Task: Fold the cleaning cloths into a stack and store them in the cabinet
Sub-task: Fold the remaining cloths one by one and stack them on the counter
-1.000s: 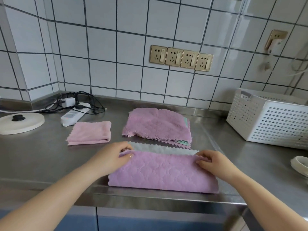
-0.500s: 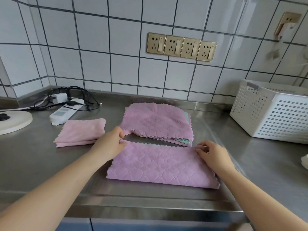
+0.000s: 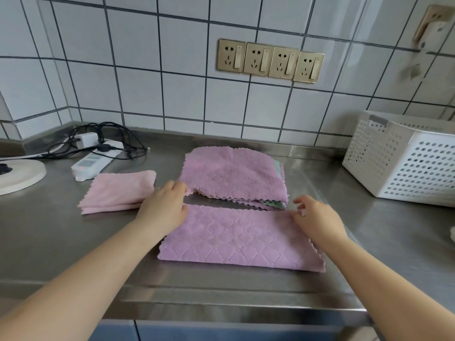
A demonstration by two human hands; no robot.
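A purple quilted cloth [image 3: 236, 237] lies folded in half near the counter's front edge. My left hand [image 3: 163, 207] covers its far left corner, fingers curled round the edge. My right hand [image 3: 317, 217] is at the far right corner with fingers loosely spread, only its thumb side touching the cloth. Just behind lies a pile of unfolded cloths [image 3: 231, 175], purple on top with green edges showing at the right. A folded pink cloth [image 3: 118, 190] sits to the left of my left hand.
A white perforated basket [image 3: 403, 161] stands at the right. A power strip with tangled black cables [image 3: 98, 153] and a round white lid [image 3: 17, 175] are at the back left. Blue cabinet fronts [image 3: 221, 331] show below the steel counter edge [image 3: 221, 306].
The cloth's near half was laid over its far half, hiding the pale underside. My right hand has since let go and spread its fingers. The view tilted upward.
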